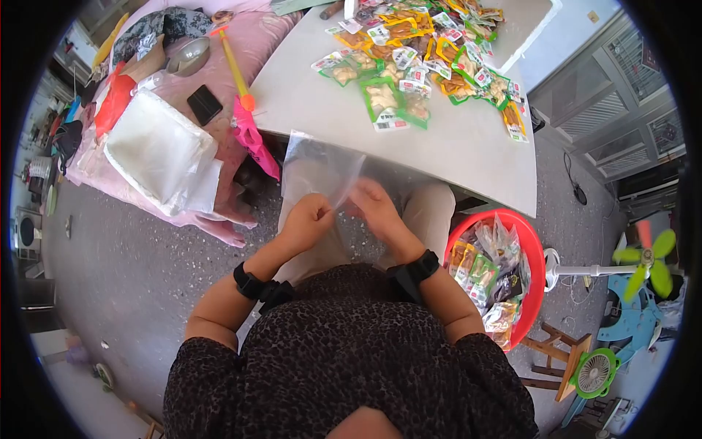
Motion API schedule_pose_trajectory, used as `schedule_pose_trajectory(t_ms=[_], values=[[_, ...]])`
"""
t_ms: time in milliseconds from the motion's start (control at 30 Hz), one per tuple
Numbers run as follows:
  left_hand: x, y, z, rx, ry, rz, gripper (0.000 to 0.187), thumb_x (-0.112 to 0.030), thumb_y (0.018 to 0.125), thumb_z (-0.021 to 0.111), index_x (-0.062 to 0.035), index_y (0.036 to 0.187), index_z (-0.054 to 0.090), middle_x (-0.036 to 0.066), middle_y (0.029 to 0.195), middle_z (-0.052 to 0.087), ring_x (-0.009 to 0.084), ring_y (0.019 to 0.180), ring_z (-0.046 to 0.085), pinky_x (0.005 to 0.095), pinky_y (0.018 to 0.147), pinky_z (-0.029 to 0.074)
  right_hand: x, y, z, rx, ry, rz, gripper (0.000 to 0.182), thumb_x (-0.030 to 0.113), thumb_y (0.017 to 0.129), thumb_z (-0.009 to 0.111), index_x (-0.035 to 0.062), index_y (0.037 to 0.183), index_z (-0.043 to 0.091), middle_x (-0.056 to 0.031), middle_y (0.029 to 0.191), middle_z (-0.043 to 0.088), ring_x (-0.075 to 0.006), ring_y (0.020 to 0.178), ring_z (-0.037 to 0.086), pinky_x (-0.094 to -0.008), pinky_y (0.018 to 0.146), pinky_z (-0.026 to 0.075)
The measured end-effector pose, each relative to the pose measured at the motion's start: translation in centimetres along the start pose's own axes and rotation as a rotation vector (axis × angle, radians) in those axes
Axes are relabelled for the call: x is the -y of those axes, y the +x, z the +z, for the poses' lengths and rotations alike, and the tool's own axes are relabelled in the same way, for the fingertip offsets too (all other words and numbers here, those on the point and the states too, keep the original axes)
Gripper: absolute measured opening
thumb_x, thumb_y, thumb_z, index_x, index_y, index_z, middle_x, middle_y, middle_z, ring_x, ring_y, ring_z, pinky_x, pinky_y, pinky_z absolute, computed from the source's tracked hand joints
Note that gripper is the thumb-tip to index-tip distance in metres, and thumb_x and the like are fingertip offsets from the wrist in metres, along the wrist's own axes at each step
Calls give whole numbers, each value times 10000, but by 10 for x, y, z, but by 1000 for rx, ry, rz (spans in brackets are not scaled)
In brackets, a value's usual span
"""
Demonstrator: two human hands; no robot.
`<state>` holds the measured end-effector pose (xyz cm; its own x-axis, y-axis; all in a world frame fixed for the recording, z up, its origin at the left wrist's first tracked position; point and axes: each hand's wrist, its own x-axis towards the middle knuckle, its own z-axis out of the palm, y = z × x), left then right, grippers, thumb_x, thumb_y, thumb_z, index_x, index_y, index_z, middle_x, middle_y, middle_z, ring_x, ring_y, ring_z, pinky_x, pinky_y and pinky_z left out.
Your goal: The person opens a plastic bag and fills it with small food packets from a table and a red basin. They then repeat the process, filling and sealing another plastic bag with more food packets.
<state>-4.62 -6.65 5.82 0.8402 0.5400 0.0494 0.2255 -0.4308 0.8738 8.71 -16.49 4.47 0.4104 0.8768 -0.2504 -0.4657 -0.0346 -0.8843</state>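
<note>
A clear plastic bag (pixel 322 165) hangs between my hands over my lap, just in front of the table edge. My left hand (pixel 310 219) is closed on its lower edge, with the fingers curled in. At the bag's right side is my right hand (pixel 374 208), fingers bent together against the film; their tips are slightly blurred. Beyond the bag, on the white table (pixel 314 95), lies a heap of small sealed food packets (pixel 398 44) in green and orange wrapping. One green packet (pixel 382 102) lies at the near side of the heap.
A red tub (pixel 537 271) of filled bags stands on the floor at my right. To the left, a pink-covered surface (pixel 227 143) holds a white foam box (pixel 157 150), a dark phone-like object (pixel 204 104) and a metal bowl (pixel 189 57). A fan (pixel 647 257) stands far right.
</note>
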Motion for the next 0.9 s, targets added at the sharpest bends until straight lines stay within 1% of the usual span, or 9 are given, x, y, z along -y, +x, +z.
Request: schedule_pose_trajectory(t_ms=[133,233,400,433,533,633,700,800,900], values=[[11,-2,17,30,8,12,88,-84,678,532,-20,652,477,108,652,477,227,633,477,310,577,375,-7,1,1,-109,68,67,130,161,801,500,53,874,492,-15,772,499,-90,705,485,-241,614,438],[21,-3,25,59,-33,15,80,-65,705,536,-41,661,474,6,625,427,74,565,409,218,503,342,-12,2,-4,-113,139,102,100,150,801,495,54,829,488,-14,737,483,-92,673,479,-239,595,444],[21,0,27,146,-251,-143,110,-96,707,576,-46,708,478,-26,640,422,52,590,404,196,532,349,-17,2,-9,-84,266,106,94,141,806,489,47,808,492,-18,719,490,-95,656,483,-236,585,441],[21,1,27,149,-294,-155,120,-103,707,586,-47,722,480,-28,644,424,51,594,404,194,537,351,-17,2,-9,-68,243,88,97,142,808,487,45,806,494,-19,720,495,-93,653,484,-234,583,436],[10,6,29,-37,-227,-51,161,-129,701,610,-44,760,487,-22,647,429,62,590,406,203,541,358,-14,2,-6,-25,150,27,109,145,813,483,38,803,498,-21,724,508,-88,646,485,-226,580,424],[1,8,27,-107,-40,77,175,-132,691,613,-35,770,491,-3,640,435,80,577,413,219,533,366,-17,4,-6,-9,44,-17,119,147,812,485,31,793,503,-23,723,516,-80,644,483,-215,578,414],[2,11,25,-75,8,61,183,-134,686,613,-29,763,485,13,636,437,92,571,420,230,520,367,-17,6,-4,-11,8,-58,121,142,804,491,27,770,508,-24,714,518,-76,644,482,-211,573,405],[1,13,23,-25,71,37,179,-132,685,605,-24,751,479,30,628,442,104,564,427,243,505,369,-17,11,-8,9,-367,-212,131,140,785,508,19,737,522,-23,686,520,-78,644,487,-218,574,404],[-3,13,23,-6,65,1,181,-139,682,592,-20,700,456,60,612,438,148,558,438,279,503,367,-13,11,-6,12,-514,-285,143,146,771,521,10,729,535,-27,675,528,-85,639,492,-230,576,405]])
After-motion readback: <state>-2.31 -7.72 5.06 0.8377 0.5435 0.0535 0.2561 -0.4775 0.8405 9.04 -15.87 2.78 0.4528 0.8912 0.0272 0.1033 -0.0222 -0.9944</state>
